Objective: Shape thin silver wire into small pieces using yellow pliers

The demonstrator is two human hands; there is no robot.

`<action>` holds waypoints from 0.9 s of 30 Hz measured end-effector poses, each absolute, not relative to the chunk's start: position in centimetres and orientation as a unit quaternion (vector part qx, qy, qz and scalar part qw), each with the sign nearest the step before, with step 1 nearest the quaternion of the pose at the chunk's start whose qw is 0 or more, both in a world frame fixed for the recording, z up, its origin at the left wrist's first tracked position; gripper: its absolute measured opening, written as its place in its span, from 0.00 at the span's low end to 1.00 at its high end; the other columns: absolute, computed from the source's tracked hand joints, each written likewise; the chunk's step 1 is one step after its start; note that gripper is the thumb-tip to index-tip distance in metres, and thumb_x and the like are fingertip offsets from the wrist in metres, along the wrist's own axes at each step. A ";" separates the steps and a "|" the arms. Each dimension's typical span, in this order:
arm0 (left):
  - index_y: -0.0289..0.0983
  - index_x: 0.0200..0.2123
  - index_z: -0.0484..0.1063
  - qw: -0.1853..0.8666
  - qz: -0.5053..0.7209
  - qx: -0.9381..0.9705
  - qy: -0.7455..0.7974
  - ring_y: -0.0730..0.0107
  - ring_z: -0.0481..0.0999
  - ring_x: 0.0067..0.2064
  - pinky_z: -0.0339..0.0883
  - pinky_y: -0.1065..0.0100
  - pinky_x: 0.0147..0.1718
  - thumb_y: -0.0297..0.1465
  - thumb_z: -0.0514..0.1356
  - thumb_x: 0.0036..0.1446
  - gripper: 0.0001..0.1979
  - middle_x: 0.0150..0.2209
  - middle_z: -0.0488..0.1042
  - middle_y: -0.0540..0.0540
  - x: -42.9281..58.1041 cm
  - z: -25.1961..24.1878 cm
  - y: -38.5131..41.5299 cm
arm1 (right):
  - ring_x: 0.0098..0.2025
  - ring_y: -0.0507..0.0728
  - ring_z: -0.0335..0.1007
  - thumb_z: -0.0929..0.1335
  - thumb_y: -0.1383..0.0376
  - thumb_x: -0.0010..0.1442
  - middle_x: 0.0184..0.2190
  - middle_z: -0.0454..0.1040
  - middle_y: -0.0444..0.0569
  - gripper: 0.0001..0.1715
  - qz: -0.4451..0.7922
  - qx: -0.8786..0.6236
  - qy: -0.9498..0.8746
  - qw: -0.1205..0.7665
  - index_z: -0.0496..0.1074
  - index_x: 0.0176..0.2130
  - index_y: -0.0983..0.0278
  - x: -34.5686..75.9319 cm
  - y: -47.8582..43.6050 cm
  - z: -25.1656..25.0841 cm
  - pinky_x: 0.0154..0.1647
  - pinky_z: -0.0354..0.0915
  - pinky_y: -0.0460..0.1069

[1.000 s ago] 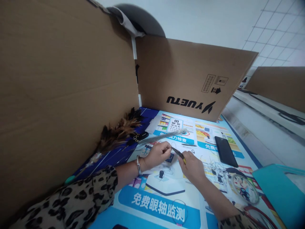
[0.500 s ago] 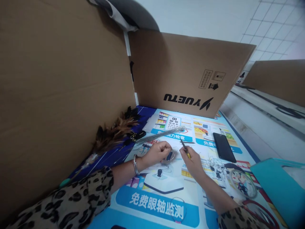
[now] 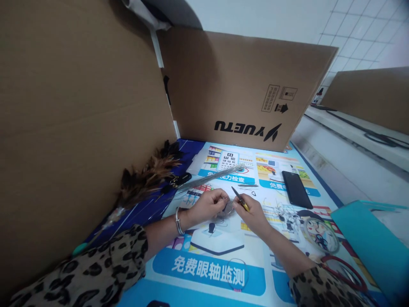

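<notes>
My left hand (image 3: 212,204) is closed in a pinch on a thin wire loop (image 3: 228,207) that sits between the two hands. My right hand (image 3: 252,213) is wrapped round a slim tool (image 3: 242,200) with a dark pointed tip and a yellow-and-black handle; its tip points up and to the left. The right fingertips are close to the wire loop, but whether they touch it I cannot tell. Beyond the hands lies a bundle of thin silvery wires (image 3: 212,176), with a few short dark rods (image 3: 248,185) at its right.
A black phone (image 3: 296,189) lies at the right, near tangled wire bits (image 3: 283,215), a clear round dish (image 3: 320,236) and a red-handled tool (image 3: 347,273). A teal folder (image 3: 367,243) is at far right. Brown feathers (image 3: 143,177) lie along the left cardboard wall (image 3: 79,119).
My right hand has moved left with the tool, closer to my left hand and the wire loop. The left hand keeps its pinch. The view has shifted slightly.
</notes>
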State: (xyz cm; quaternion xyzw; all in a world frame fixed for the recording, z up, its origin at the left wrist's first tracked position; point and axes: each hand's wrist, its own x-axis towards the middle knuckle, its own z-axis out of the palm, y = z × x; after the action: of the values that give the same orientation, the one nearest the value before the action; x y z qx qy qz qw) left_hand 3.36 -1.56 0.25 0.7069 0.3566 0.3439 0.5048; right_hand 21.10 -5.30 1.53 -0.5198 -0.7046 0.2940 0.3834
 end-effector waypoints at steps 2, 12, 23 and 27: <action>0.34 0.32 0.65 0.512 0.340 0.705 0.355 0.82 0.59 0.15 0.52 0.79 0.13 0.34 0.51 0.55 0.09 0.17 0.61 0.55 3.4 0.2 -1.6 | 0.29 0.50 0.60 0.61 0.58 0.56 0.26 0.65 0.42 0.11 0.289 -0.524 -0.707 0.377 0.65 0.32 0.63 21.2 -5.3 1.5 0.31 0.58 0.44; 0.34 0.31 0.64 0.537 0.328 0.699 0.339 0.83 0.60 0.15 0.54 0.79 0.13 0.32 0.52 0.54 0.06 0.18 0.62 0.55 3.5 0.4 -1.6 | 0.24 0.49 0.57 0.59 0.56 0.58 0.21 0.60 0.40 0.13 0.354 -0.516 -0.651 0.429 0.63 0.31 0.63 21.4 -5.3 1.2 0.28 0.57 0.44; 0.34 0.33 0.64 0.567 0.300 0.690 0.337 0.83 0.61 0.15 0.55 0.80 0.13 0.35 0.53 0.54 0.09 0.18 0.64 0.54 3.3 0.5 -1.6 | 0.22 0.48 0.56 0.61 0.55 0.57 0.20 0.59 0.40 0.14 0.393 -0.510 -0.613 0.457 0.62 0.32 0.63 21.4 -4.9 0.3 0.25 0.56 0.44; 0.33 0.33 0.65 0.567 0.283 0.695 0.340 0.83 0.61 0.14 0.53 0.81 0.12 0.35 0.53 0.54 0.10 0.19 0.65 0.53 3.4 0.2 -1.5 | 0.22 0.48 0.55 0.61 0.54 0.57 0.19 0.58 0.39 0.14 0.387 -0.512 -0.620 0.451 0.63 0.32 0.63 21.4 -5.0 0.5 0.25 0.55 0.44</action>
State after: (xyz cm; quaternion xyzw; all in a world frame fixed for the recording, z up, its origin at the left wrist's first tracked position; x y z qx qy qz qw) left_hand 3.36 -1.46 0.21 0.6948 0.3396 0.2829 0.5673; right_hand 21.35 -4.97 0.49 -0.5120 -0.6203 0.3873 0.4507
